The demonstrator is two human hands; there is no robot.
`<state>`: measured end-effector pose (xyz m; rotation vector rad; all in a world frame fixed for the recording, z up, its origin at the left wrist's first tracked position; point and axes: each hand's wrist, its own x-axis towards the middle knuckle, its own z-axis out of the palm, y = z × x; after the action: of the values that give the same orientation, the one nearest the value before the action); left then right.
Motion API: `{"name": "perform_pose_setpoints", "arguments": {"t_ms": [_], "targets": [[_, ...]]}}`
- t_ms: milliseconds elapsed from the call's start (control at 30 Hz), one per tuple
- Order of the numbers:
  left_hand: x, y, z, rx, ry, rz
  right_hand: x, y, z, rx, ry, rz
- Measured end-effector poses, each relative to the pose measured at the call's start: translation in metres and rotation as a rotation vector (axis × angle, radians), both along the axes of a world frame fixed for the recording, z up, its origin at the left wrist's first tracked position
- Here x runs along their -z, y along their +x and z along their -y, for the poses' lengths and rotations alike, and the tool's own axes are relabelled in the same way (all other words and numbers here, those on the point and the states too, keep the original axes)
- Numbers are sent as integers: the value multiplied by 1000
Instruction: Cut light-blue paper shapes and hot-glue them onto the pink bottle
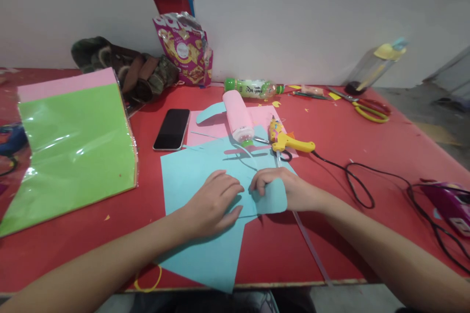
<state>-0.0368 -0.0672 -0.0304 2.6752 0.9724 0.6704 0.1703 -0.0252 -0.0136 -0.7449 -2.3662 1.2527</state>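
Observation:
A light blue paper cut-out (272, 197) with rounded corners is between the curled fingers of my right hand (281, 181), its near end bent upward. My left hand (218, 203) lies palm down by the other end of that strip, fingers stretched and thumb apart, over a large light blue sheet (209, 264). Beyond both hands, a bottle wrapped in pink paper (237, 112), green cap toward me, lies on its side. A blue paper wing (212, 111) sticks out from its left side. To its right rests a yellow hot glue gun (292, 143).
A black phone (172, 129) and a plastic-wrapped pack of coloured paper (79, 142) lie left. A green-labelled bottle (253, 88), snack bag (185, 51) and scissors (370, 110) line the back. The glue gun's cord (362, 168) runs right to a purple power strip (450, 208).

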Motion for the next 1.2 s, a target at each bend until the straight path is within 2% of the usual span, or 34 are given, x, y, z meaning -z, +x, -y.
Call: {"name": "perform_pose_setpoints", "arguments": {"t_ms": [100, 200, 300, 400, 500, 567, 633, 733, 900, 1067, 1200], "targets": [[-3, -7, -4, -77, 109, 186, 1, 3, -1, 60, -110, -78], [-4, -13, -2, -41, 206, 318, 4, 4, -2, 192, -254, -240], [-1, -18, 4, 23, 122, 287, 3, 2, -1, 314, -381, -386], [1, -18, 8, -58, -147, 207, -2, -1, 1, 411, -382, -361], [-2, -11, 7, -149, -485, 311, -5, -2, 2, 432, -354, -311], [-5, -5, 5, -174, -816, 457, -5, -2, 4, 417, -349, -256], [-6, 0, 3, -201, -1062, 682, -4, -3, 7, 404, -332, -183], [-3, 6, 2, -261, -1225, 906, -1, -6, 12, 390, -234, -56], [-2, 9, 1, -292, -1283, 1004, 2, -11, 17, 301, -22, 109], [-2, 7, -1, -320, -1178, 975, 1, -13, 19, 275, 96, 188], [0, 4, -3, -438, -1058, 881, -3, -13, 20, 270, 125, 135]]}}
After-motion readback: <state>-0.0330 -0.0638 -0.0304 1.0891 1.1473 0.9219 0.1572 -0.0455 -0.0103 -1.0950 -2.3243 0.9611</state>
